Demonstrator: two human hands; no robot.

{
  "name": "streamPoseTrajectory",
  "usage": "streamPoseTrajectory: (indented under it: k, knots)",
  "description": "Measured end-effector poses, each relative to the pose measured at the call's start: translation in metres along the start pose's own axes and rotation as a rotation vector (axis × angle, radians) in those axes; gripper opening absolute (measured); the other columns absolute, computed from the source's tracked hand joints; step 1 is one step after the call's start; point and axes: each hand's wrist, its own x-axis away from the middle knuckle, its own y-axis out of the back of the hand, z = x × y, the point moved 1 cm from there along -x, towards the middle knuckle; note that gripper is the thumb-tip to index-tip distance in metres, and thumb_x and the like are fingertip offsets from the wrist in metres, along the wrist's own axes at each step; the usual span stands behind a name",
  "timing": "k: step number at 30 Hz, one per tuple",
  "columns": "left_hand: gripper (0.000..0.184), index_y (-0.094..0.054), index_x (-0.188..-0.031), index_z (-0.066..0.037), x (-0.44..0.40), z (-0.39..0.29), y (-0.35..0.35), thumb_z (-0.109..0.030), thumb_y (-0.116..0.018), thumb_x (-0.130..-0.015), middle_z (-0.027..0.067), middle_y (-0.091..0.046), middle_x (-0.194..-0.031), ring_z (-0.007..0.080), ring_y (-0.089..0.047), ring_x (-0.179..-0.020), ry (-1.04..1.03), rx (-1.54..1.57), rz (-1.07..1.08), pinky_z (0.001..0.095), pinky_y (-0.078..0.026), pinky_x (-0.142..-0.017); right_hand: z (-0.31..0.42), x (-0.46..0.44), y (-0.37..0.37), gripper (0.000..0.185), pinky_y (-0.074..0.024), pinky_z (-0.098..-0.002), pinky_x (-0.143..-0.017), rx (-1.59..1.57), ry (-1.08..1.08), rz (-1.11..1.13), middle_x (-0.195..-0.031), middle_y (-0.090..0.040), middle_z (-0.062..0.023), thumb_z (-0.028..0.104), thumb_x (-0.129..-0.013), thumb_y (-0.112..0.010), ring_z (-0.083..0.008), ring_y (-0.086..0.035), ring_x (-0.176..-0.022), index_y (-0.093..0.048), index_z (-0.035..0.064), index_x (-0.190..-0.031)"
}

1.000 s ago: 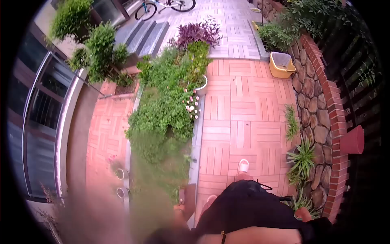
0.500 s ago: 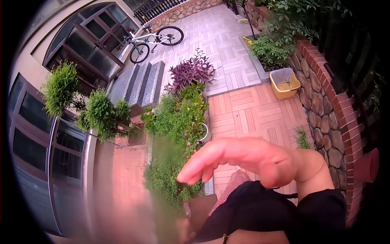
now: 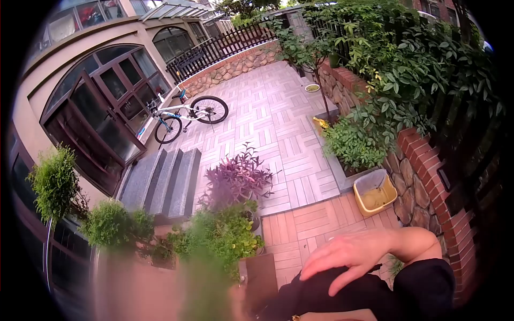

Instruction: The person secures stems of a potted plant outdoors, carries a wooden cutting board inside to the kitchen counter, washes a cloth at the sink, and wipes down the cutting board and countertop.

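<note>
The fingers of the bare right hand are stretching out loosely, released and grasping nothing, with the thumb pointing down apart from them, over the person's black cloth garment; whether they are touching it, I cannot tell. The blurred left hand is showing near the bottom edge, beside a flat, brown, rectangular panel; whether its fingers are gripping, I cannot tell. The handling is seemingly under way, as the panel is showing right by the person's body; nothing visible is marking a completed step, and what is left is staying unclear. The panel is lying at 9 o'clock from the right fingertips, near but apart. A yellow plastic basin is standing at 1 o'clock from the right hand.
</note>
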Motion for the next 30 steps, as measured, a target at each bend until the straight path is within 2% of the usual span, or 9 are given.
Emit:
streamPoseTrajectory:
  k: [3,5,7,11,14,19,22,25,30]
  knots:
    - [0.009,-0.056,-0.054,-0.002,0.001,-0.154,-0.003,-0.007,-0.058,-0.061,-0.0026,-0.049,-0.050,0.0063,-0.040,-0.045,-0.096,0.204,-0.078,0.0235,-0.031,-0.042,-0.104,0.031,0.090,0.042,-0.0454,-0.0348,-0.076,0.372,-0.367,0.001,-0.093,-0.059,-0.0146,0.035,-0.082,-0.055,-0.0282,-0.058,-0.087,-0.050,0.0019,-0.108]
    - [0.011,-0.056,-0.054,-0.002,-0.071,-0.165,-0.014,-0.008,-0.060,-0.062,-0.0033,-0.049,-0.050,0.0059,-0.039,-0.045,-0.196,0.123,-0.066,0.0231,-0.031,-0.042,-0.162,0.033,0.143,0.038,-0.0462,-0.0330,-0.075,0.130,-0.498,-0.017,-0.091,-0.061,-0.0137,0.033,-0.082,-0.056,-0.0248,-0.059,-0.086,-0.053,0.0011,-0.104]
    - [0.014,-0.056,-0.054,-0.002,-0.132,-0.188,-0.021,-0.010,-0.061,-0.065,-0.0035,-0.049,-0.051,0.0058,-0.039,-0.044,-0.324,0.075,-0.224,0.0230,-0.030,-0.042,-0.219,0.019,0.186,0.038,-0.0467,-0.0323,-0.074,0.040,-0.472,-0.036,-0.089,-0.062,-0.0129,0.032,-0.082,-0.056,-0.0234,-0.060,-0.084,-0.054,0.0008,-0.103]
    - [0.029,-0.056,-0.053,-0.003,-0.124,-0.394,-0.018,-0.020,-0.061,-0.077,-0.0053,-0.046,-0.049,0.0034,-0.036,-0.043,-0.079,0.138,-0.189,0.0211,-0.026,-0.040,-0.312,-0.007,0.267,0.035,-0.0474,-0.0316,-0.071,-0.065,-0.433,-0.012,-0.084,-0.063,-0.0111,0.031,-0.083,-0.055,-0.0204,-0.061,-0.079,-0.056,0.0009,-0.101]
    - [0.035,-0.054,-0.051,-0.003,-0.199,-0.440,-0.044,-0.024,-0.061,-0.079,-0.0058,-0.044,-0.047,0.0034,-0.034,-0.044,-0.164,0.322,-0.081,0.0224,-0.025,-0.040,-0.389,-0.017,0.328,0.032,-0.0473,-0.0307,-0.070,-0.072,-0.529,-0.036,-0.083,-0.063,-0.0114,0.029,-0.083,-0.056,-0.0195,-0.061,-0.077,-0.056,0.0015,-0.100]
    - [0.037,-0.056,-0.055,0.001,-0.335,-0.532,-0.096,-0.029,-0.062,-0.077,-0.0005,-0.045,-0.046,0.0069,-0.038,-0.046,-0.161,0.176,0.009,0.0274,-0.032,-0.043,-0.534,0.006,0.429,0.029,-0.0470,-0.0268,-0.066,-0.159,-0.844,-0.333,-0.078,-0.062,-0.0068,0.023,-0.083,-0.056,-0.0118,-0.058,-0.071,-0.057,-0.0010,-0.099]
    - [0.039,-0.058,-0.060,0.003,-0.411,-0.575,-0.123,-0.033,-0.061,-0.077,0.0062,-0.047,-0.046,0.0104,-0.041,-0.047,-0.162,0.106,0.134,0.0318,-0.035,-0.045,-0.623,0.037,0.469,0.026,-0.0444,-0.0240,-0.059,-0.285,-1.143,-0.805,-0.077,-0.060,-0.0073,0.022,-0.086,-0.051,-0.0116,-0.056,-0.064,-0.056,-0.0027,-0.092]
    - [0.040,-0.058,-0.059,0.001,-0.477,-0.627,-0.134,-0.034,-0.060,-0.076,0.0079,-0.050,-0.049,0.0114,-0.043,-0.046,-0.188,0.169,0.182,0.0311,-0.036,-0.045,-0.689,0.068,0.496,0.028,-0.0454,-0.0303,-0.058,0.003,-1.443,-0.602,-0.075,-0.061,-0.0080,0.024,-0.086,-0.052,-0.0139,-0.057,-0.063,-0.057,-0.0014,-0.095]
    - [0.032,-0.059,-0.061,0.000,-0.564,-0.701,-0.142,-0.028,-0.062,-0.077,0.0010,-0.047,-0.048,0.0071,-0.041,-0.048,-0.106,0.312,0.154,0.0277,-0.033,-0.044,-0.789,0.089,0.539,0.027,-0.0459,-0.0311,-0.052,-0.208,-1.649,-0.314,-0.069,-0.061,-0.0099,0.021,-0.081,-0.056,-0.0151,-0.057,-0.057,-0.059,-0.0040,-0.092]
